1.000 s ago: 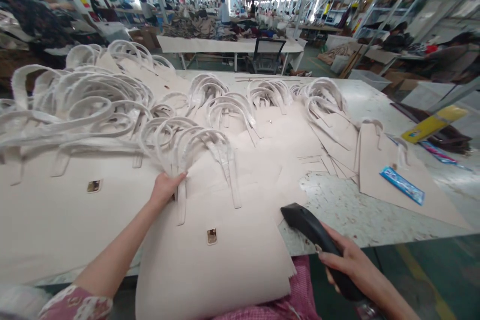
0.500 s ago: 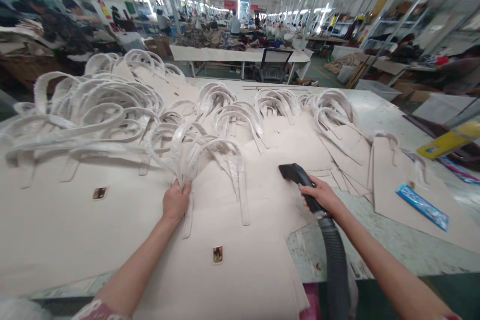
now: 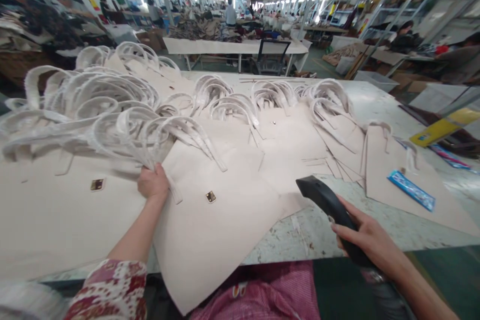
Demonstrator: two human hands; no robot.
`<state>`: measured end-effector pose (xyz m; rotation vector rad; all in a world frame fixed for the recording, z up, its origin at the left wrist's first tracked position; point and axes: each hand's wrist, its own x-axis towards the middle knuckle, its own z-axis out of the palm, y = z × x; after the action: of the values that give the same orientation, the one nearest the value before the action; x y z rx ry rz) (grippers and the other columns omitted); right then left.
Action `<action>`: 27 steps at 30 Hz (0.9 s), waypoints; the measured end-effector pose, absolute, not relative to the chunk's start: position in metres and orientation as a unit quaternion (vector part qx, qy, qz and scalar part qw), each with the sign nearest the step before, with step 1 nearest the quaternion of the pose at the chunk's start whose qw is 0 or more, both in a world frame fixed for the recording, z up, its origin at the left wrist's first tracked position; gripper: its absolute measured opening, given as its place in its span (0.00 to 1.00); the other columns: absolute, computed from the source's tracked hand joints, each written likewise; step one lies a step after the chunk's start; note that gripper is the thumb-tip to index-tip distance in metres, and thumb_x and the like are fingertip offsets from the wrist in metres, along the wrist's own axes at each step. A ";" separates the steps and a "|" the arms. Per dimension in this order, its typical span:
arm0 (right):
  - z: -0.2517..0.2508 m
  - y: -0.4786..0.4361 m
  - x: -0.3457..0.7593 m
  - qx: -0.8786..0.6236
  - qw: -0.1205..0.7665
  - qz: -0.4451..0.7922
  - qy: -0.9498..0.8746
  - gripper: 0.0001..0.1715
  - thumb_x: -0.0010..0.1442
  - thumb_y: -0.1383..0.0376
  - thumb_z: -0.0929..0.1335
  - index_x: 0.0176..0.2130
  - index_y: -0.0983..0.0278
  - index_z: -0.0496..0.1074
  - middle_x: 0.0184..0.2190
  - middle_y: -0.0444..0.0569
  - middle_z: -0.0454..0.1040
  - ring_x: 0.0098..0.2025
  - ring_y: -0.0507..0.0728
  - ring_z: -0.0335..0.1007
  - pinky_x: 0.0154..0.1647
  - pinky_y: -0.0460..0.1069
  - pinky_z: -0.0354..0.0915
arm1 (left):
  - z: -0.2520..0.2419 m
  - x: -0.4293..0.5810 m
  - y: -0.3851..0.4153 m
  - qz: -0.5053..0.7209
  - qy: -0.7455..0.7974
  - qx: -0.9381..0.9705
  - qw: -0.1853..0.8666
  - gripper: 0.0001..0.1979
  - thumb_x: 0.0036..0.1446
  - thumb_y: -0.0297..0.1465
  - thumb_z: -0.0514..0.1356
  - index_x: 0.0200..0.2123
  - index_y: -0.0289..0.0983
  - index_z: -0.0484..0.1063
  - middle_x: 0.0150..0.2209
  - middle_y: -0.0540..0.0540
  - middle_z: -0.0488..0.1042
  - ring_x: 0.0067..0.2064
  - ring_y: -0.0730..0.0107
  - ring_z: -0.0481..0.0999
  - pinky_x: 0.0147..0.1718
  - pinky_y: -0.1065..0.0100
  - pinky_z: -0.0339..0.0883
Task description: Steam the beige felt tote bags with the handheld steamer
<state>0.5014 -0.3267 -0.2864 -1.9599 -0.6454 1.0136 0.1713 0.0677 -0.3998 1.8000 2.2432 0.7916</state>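
Note:
My left hand point(image 3: 153, 181) is closed around the plastic-wrapped strap point(image 3: 140, 152) of a beige bag panel point(image 3: 221, 240). The panel lies askew, one corner hanging past the table's front edge, with a small gold-coloured metal plate point(image 3: 210, 196) on it. A second wrapped strap point(image 3: 195, 135) arches from its top. My right hand point(image 3: 369, 240) grips a black vacuum nozzle point(image 3: 326, 200) by its neck, held up over the table at the right of the panel. The ribbed hose point(image 3: 390, 300) runs down from it. Another beige panel point(image 3: 56, 220) with a metal plate lies left of my left hand.
Many looped white straps point(image 3: 108, 90) heap up at the left. More panels with straps point(image 3: 337, 130) lie across the back and right of the table point(image 3: 285, 240). A blue packet point(image 3: 411, 190) rests on a right-hand panel. Beyond stand a chair point(image 3: 270, 55) and several people.
My left hand has moved left with the strap, and the panel has turned and shifted with it. My right hand has drawn the nozzle back, toward me and to the right.

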 end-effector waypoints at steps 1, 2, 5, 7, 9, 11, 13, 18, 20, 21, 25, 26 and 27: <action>-0.286 -0.333 0.494 -0.770 0.403 0.426 -0.252 0.45 0.51 0.61 0.67 0.62 0.59 0.43 0.15 0.38 0.68 0.15 0.52 0.63 0.15 0.45 0.60 | -0.402 0.172 0.068 0.259 0.753 0.600 0.071 0.21 0.57 0.40 0.46 0.42 0.26 0.63 0.37 0.30 0.69 0.40 0.49 0.69 0.35 0.56 0.60; -0.286 -0.338 0.488 -0.759 0.398 0.451 -0.250 0.45 0.51 0.62 0.66 0.62 0.59 0.42 0.15 0.38 0.68 0.16 0.52 0.63 0.15 0.45 0.60 | -0.403 0.173 0.069 0.253 0.757 0.600 0.059 0.22 0.57 0.41 0.46 0.42 0.26 0.63 0.37 0.31 0.69 0.39 0.50 0.69 0.34 0.57 0.60; -0.296 -0.342 0.473 -0.730 0.392 0.505 -0.242 0.47 0.51 0.63 0.66 0.62 0.61 0.40 0.16 0.39 0.67 0.17 0.53 0.64 0.15 0.45 0.61 | -0.407 0.174 0.070 0.231 0.759 0.608 0.025 0.23 0.58 0.42 0.45 0.43 0.27 0.63 0.36 0.33 0.70 0.38 0.53 0.70 0.32 0.61 0.61; -0.306 -0.335 0.468 -0.716 0.388 0.528 -0.238 0.46 0.50 0.64 0.66 0.62 0.61 0.40 0.14 0.38 0.66 0.16 0.53 0.64 0.14 0.45 0.61 | -0.408 0.174 0.070 0.220 0.758 0.614 0.014 0.23 0.59 0.41 0.44 0.43 0.26 0.63 0.36 0.32 0.71 0.37 0.53 0.71 0.32 0.61 0.61; -0.315 -0.321 0.469 -0.705 0.390 0.541 -0.239 0.44 0.50 0.65 0.66 0.61 0.60 0.43 0.13 0.37 0.65 0.14 0.53 0.63 0.14 0.45 0.61 | -0.409 0.174 0.070 0.216 0.756 0.617 0.010 0.23 0.59 0.41 0.44 0.44 0.26 0.63 0.36 0.31 0.71 0.37 0.52 0.71 0.32 0.61 0.61; -0.322 -0.300 0.472 -0.703 0.404 0.528 -0.252 0.41 0.51 0.65 0.66 0.60 0.57 0.47 0.15 0.37 0.66 0.15 0.52 0.64 0.13 0.44 0.60 | -0.409 0.174 0.070 0.214 0.754 0.620 0.008 0.23 0.59 0.41 0.44 0.44 0.26 0.63 0.36 0.32 0.71 0.38 0.52 0.71 0.33 0.60 0.61; -0.327 -0.278 0.477 -0.715 0.421 0.487 -0.270 0.39 0.50 0.65 0.66 0.59 0.56 0.51 0.18 0.38 0.66 0.15 0.52 0.64 0.12 0.44 0.60 | -0.408 0.175 0.070 0.208 0.754 0.623 0.004 0.22 0.59 0.41 0.44 0.44 0.27 0.63 0.35 0.33 0.71 0.38 0.52 0.71 0.33 0.61 0.62; -0.327 -0.246 0.482 -0.743 0.443 0.405 -0.298 0.38 0.50 0.63 0.66 0.59 0.56 0.51 0.18 0.37 0.64 0.14 0.52 0.63 0.11 0.44 0.60 | -0.406 0.175 0.069 0.202 0.761 0.616 -0.003 0.21 0.58 0.41 0.45 0.42 0.30 0.64 0.32 0.35 0.72 0.34 0.52 0.72 0.30 0.61 0.63; -0.326 -0.244 0.481 -0.733 0.440 0.416 -0.310 0.39 0.50 0.64 0.66 0.59 0.56 0.51 0.18 0.37 0.65 0.14 0.52 0.64 0.11 0.44 0.60 | -0.406 0.174 0.069 0.202 0.762 0.615 -0.005 0.21 0.57 0.42 0.44 0.41 0.32 0.65 0.31 0.36 0.72 0.34 0.52 0.72 0.30 0.61 0.63; -0.327 -0.244 0.480 -0.724 0.438 0.428 -0.317 0.39 0.50 0.64 0.66 0.59 0.56 0.51 0.19 0.37 0.65 0.14 0.52 0.64 0.11 0.44 0.60 | -0.407 0.174 0.070 0.201 0.763 0.615 -0.005 0.21 0.57 0.42 0.44 0.41 0.32 0.65 0.31 0.36 0.72 0.33 0.53 0.72 0.30 0.61 0.63; -0.333 -0.225 0.486 -0.704 0.436 0.447 -0.337 0.39 0.48 0.65 0.67 0.58 0.58 0.53 0.20 0.38 0.66 0.14 0.52 0.64 0.10 0.44 0.60 | -0.408 0.173 0.071 0.193 0.766 0.613 -0.008 0.21 0.57 0.43 0.44 0.40 0.33 0.65 0.30 0.37 0.72 0.32 0.53 0.72 0.29 0.62 0.62; -0.335 -0.216 0.489 -0.704 0.437 0.446 -0.339 0.39 0.47 0.65 0.67 0.58 0.58 0.53 0.19 0.38 0.66 0.14 0.52 0.65 0.10 0.44 0.61 | -0.408 0.173 0.071 0.191 0.766 0.613 -0.009 0.21 0.57 0.43 0.44 0.40 0.33 0.65 0.29 0.37 0.72 0.32 0.53 0.72 0.29 0.62 0.62; -0.337 -0.205 0.493 -0.704 0.437 0.445 -0.340 0.39 0.47 0.65 0.67 0.58 0.58 0.54 0.20 0.38 0.66 0.14 0.52 0.65 0.10 0.44 0.61 | -0.408 0.173 0.071 0.188 0.767 0.614 -0.011 0.21 0.57 0.43 0.44 0.40 0.33 0.66 0.29 0.37 0.72 0.32 0.52 0.72 0.29 0.62 0.62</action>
<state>0.4934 -0.2054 -0.3366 -1.7506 -0.8444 1.1063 0.1735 0.0709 -0.4077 1.9419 2.4247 0.5951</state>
